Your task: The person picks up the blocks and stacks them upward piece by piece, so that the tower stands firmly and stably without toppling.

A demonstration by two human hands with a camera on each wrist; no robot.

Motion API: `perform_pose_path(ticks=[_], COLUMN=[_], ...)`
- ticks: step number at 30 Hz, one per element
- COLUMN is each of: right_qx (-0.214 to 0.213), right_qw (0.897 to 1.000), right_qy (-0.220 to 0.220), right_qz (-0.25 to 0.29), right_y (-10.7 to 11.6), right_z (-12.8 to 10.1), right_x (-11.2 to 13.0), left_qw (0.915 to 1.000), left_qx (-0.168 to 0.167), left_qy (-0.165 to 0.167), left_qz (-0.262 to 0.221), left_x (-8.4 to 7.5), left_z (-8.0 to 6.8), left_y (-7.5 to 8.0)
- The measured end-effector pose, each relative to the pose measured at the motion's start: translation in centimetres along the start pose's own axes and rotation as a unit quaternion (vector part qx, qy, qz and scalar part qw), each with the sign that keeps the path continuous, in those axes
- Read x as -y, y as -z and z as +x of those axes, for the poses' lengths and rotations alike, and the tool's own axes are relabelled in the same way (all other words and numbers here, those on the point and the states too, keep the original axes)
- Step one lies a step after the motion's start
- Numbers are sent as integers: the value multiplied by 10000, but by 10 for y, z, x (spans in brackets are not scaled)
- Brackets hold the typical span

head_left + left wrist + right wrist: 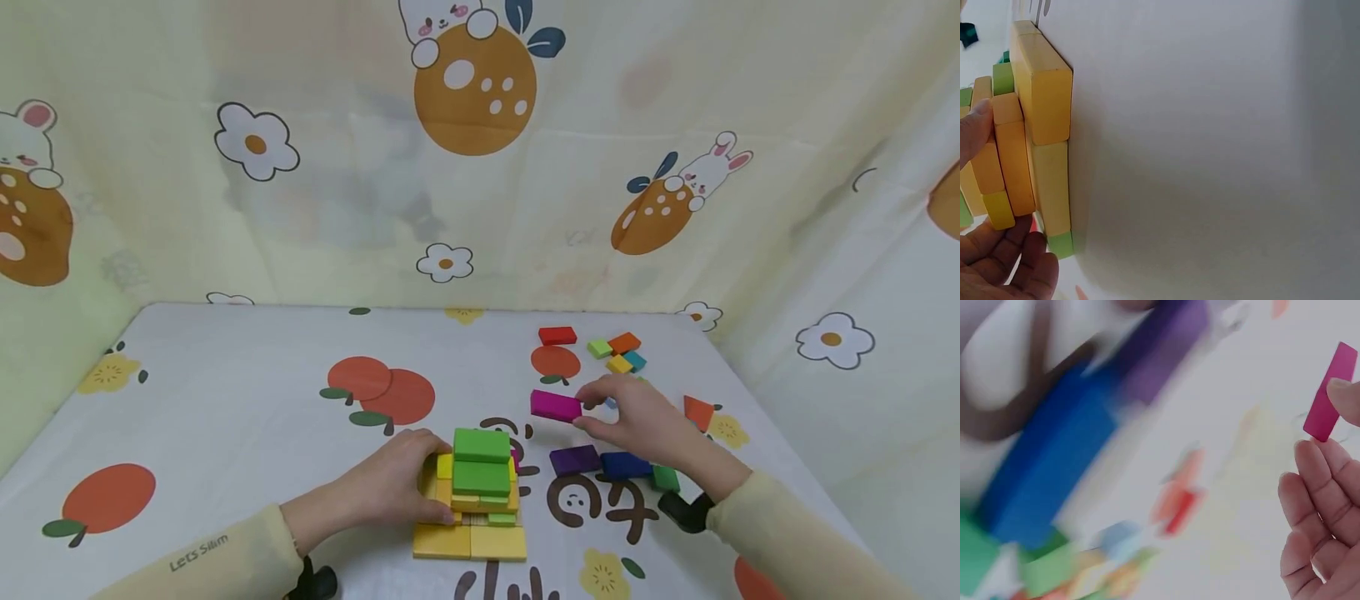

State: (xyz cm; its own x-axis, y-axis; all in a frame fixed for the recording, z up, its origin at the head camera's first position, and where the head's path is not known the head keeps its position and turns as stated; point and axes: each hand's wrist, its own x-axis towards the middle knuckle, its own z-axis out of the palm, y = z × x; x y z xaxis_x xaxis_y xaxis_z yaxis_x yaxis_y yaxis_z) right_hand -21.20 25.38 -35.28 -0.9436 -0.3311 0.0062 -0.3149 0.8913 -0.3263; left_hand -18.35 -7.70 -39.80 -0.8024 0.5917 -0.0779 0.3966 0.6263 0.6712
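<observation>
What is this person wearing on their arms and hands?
Both arms are in pale yellow long sleeves. The left sleeve carries small dark lettering that seems to read "Lets Slim". A black band or device sits at each wrist, the left strap and the right strap, at the cuffs. The left hand and right hand are bare, with no gloves or rings visible.

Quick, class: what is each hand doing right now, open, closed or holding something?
Left hand: fingers curled against the side of the stacked yellow and green blocks.
Right hand: pinching the magenta block.
</observation>
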Motion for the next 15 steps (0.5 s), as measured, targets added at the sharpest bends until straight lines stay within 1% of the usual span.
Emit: perform_pose_path(ticks=[2,4,5,7,11,15], right_qx=[-308,-525,-599,-615,-422,-325], right_qw=[9986,9951,9925,9878,9842,9836], right_qy=[421,843,1064,1417,1654,1682], right_qz=[15,-8,-74,-190,-471,-566], right_y=[7,11,11,8,-2,-11], right_z=[-10,-20,-24,-31,-37,-39], right_x=[19,39,48,64,84,90], left_qw=[10000,10000,10000,10000,10000,10000], left_qx=[-17,-38,-45,-38,-11,-2], left_qy=[15,19,29,46,71,41], left_qz=[-10,-5,-7,-14,-50,-64], left_x=[0,0,0,-1,-2,-4], left_z=[-1,-1,-2,-2,-2,-2], left_y=[0,-1,-1,-2,-3,-5])
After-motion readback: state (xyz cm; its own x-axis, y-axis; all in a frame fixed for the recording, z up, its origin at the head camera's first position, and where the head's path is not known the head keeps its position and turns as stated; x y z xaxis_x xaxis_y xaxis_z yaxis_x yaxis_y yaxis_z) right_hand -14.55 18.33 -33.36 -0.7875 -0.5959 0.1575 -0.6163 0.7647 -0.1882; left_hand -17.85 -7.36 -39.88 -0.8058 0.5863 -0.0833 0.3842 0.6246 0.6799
